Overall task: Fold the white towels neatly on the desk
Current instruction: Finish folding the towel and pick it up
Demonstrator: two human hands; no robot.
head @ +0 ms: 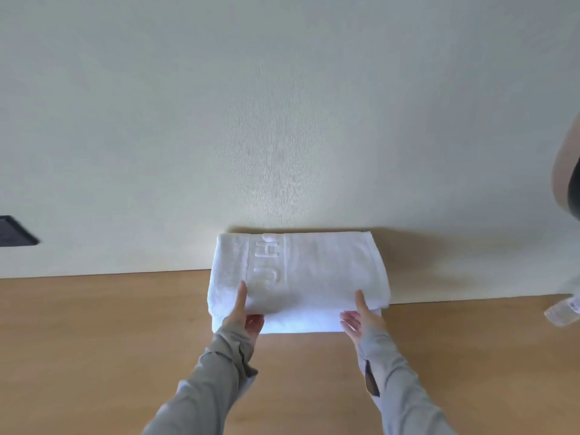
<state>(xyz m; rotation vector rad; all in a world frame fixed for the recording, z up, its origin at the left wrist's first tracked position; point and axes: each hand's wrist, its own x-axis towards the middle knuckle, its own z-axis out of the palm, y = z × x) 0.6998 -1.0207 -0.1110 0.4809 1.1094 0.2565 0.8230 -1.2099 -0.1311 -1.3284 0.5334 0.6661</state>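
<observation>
Left edge of frame, mid-height: dark plate [15, 231] on the wall [282, 105]. Not relevant.

Left hand [248, 315]: thumb on top of the towel [314, 271], fingers curled under its near edge. So it's pinching the upper fold near the towel's lower-left corner.

Towel: centre of frame, on the worktop [94, 340], far edge back by the wall. Can't tell if it touches. It's down to a compact rectangle, several layers thick. A lower layer pokes out toward me beneath the part I'm gripping, so the edges aren't flush.

Right hand [361, 318]: mirrored grip, thumb on top, fingers below, pinching the same near edge close to the lower-right corner. Neither hand is free.

Step, my read: late in the fold of this towel, laying the top section onto the bottom layer and squaring it. Only one towel in view, so I can't say how many are left.

Next move needs:
- both hands travelling together, same rate
- near edge brought level with the protruding layer, then set down
- flatten with the palms

An uneven pull would likely skew the corners.

Orientation: long axis runs left-right across the frame, parallel to the wall. Short axis points from me to the wall. Embossed band [266, 262], left of centre, runs far-to-near across the short axis, letters lying sideways and partly hidden.

Lower right edge: clear bottle [563, 310] on the worktop, well apart from the towel. Upper right: round beige-and-dark object [568, 171], cut off by the frame, can't identify it.
</observation>
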